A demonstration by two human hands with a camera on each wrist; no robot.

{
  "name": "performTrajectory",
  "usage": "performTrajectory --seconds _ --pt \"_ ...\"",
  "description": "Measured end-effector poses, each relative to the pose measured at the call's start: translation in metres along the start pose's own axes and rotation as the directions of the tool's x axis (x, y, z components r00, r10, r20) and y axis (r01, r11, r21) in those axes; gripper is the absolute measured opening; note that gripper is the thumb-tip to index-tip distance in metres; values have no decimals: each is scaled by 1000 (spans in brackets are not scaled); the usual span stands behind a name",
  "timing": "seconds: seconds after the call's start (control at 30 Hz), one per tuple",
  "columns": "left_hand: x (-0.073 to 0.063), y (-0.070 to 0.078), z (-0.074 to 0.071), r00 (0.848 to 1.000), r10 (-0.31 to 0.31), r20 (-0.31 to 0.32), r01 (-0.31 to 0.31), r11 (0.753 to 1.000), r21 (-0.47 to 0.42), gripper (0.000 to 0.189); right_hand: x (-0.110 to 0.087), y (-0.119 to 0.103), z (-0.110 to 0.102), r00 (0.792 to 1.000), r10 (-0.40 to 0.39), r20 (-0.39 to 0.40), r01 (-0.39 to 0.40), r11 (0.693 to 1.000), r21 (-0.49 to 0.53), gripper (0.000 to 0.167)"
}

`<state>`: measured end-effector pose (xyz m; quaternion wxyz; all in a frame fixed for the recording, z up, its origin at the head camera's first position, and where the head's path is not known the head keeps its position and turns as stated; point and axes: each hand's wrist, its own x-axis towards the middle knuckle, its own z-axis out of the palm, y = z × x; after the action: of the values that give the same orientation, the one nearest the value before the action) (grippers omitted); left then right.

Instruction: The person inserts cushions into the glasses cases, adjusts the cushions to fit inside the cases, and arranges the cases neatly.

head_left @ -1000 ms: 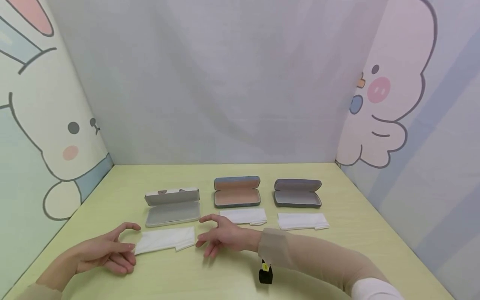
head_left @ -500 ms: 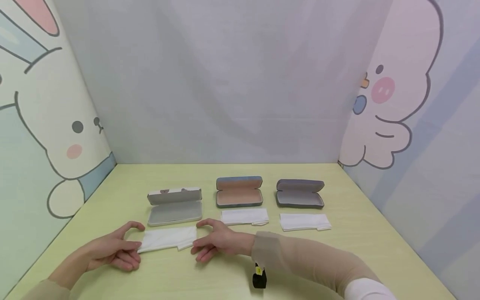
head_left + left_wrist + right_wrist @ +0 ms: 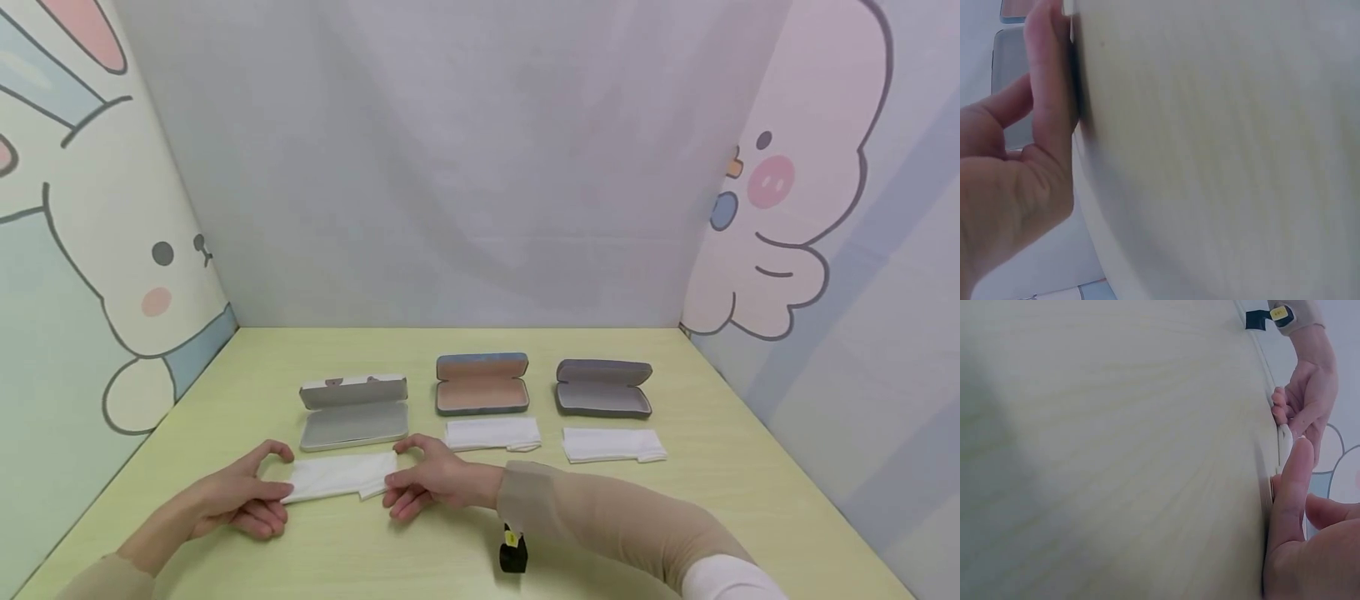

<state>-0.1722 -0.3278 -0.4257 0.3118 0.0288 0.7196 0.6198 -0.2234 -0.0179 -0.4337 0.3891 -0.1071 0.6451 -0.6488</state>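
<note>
A folded white cloth [image 3: 333, 477] lies on the table in front of the leftmost glasses case [image 3: 356, 423], which stands open. My left hand [image 3: 236, 496] grips the cloth's left end, its thumb at the near corner and index finger bent toward the far one. At the other end my right hand [image 3: 435, 479] holds the cloth between thumb and bent fingers; its index tip is at the far right corner. In the right wrist view, the left hand [image 3: 1313, 394] appears beyond the right hand [image 3: 1310, 550], with a white cloth edge [image 3: 1285, 445] between them. The fingers' undersides are hidden.
A blue case [image 3: 482, 385] with a pinkish lining and a dark grey case [image 3: 603, 389] stand open farther right. Two more folded white cloths, one [image 3: 492, 433] in the middle and one [image 3: 613, 445] at right, lie before them. A black tag [image 3: 513, 557] hangs below the right sleeve.
Both hands have moved inward onto the ends of the left cloth. The cloth stays flat in front of its case. The whole view has shifted slightly.
</note>
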Motion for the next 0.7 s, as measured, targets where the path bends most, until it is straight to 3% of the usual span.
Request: performTrajectory --seconds 0.5,0.7 --pt "6 8 15 995 -2 -103 18 989 149 41 7 -1 6 998 -22 -60 19 999 -47 28" --pt "8 9 17 993 23 -119 -1 983 182 21 9 -1 7 997 -30 -74 24 996 -84 17"
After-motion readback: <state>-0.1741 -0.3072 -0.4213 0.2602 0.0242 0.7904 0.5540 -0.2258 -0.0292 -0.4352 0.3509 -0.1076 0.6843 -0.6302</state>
